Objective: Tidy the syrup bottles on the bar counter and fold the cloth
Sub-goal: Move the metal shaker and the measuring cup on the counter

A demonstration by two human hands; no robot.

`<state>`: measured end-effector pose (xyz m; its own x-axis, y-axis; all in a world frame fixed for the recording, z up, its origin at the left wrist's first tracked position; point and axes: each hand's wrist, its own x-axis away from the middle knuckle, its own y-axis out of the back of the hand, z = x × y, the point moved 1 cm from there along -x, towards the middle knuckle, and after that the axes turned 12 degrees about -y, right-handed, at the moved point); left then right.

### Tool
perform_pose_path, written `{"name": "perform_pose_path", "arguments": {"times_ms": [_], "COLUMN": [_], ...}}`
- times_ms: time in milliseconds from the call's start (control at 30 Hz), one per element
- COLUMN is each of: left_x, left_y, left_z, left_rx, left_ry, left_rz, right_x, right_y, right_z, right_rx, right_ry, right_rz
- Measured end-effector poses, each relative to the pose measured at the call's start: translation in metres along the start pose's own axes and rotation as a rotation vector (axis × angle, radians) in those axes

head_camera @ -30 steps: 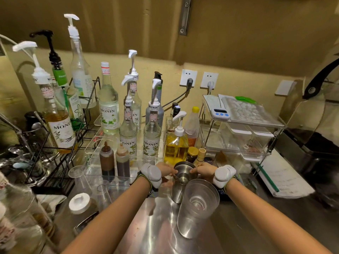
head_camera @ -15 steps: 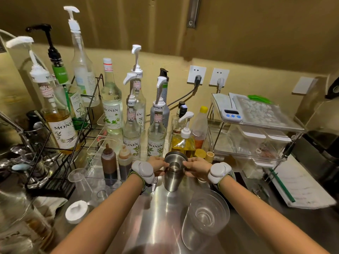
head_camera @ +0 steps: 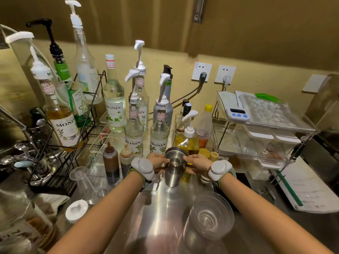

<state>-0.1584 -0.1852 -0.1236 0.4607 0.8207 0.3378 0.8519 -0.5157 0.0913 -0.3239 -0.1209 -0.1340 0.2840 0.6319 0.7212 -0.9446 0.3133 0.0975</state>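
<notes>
Steel shaker tin (head_camera: 173,171) standing upright mid-tabletop (head_camera: 156,226), pinched from both sides: left hand (head_camera: 157,160) cupped against its left wall, right hand (head_camera: 197,162) against its right, fingers curled onto the rim. Whether either grip is really tight, can't tell, fingertips partly hidden behind the tin. Pretty crowded around that tin. Right behind it, two clear pump syrup bottles (head_camera: 134,136) side by side, plus a yellow-filled pump bottle (head_camera: 187,142) just behind the rim on the right. Further back from the tin, more syrup bottles in a row, and a capped clear bottle (head_camera: 114,105). Left of the tin, two brown squeeze bottles (head_camera: 110,160) in a clear tray, then a black wire rack (head_camera: 86,114) with a vanilla syrup bottle (head_camera: 62,121) leaning in it. Nearer than the tin, a stack of clear plastic cups (head_camera: 211,219) lying on its side. Far left of the tin, low down, a crumpled cloth (head_camera: 49,200) tucked under the rack edge, well apart from both hands. Right of the tin, a clear two-tier shelf (head_camera: 256,143) with a small timer (head_camera: 237,113) on top.
</notes>
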Motion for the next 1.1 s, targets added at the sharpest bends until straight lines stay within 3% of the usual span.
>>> {"name": "perform_pose_path", "arguments": {"times_ms": [100,400,500,1100], "left_x": [0.007,0.047,0.067,0.153], "left_y": [-0.001,-0.002,-0.007,-0.046], "left_z": [0.002,-0.006,-0.007,-0.002], "left_rx": [-0.039,-0.105,-0.099,-0.162], "left_ry": [0.002,-0.019,0.017,0.088], "left_rz": [0.0,0.073,0.146,0.486], "right_x": [0.006,0.053,0.069,0.159], "right_y": [0.002,0.01,0.015,0.021], "right_z": [-0.002,-0.013,-0.021,-0.082], "right_rx": [0.107,0.163,0.271,0.345], "right_ry": [0.013,0.022,0.032,-0.08], "right_rz": [-0.099,-0.135,-0.171,-0.246]}}
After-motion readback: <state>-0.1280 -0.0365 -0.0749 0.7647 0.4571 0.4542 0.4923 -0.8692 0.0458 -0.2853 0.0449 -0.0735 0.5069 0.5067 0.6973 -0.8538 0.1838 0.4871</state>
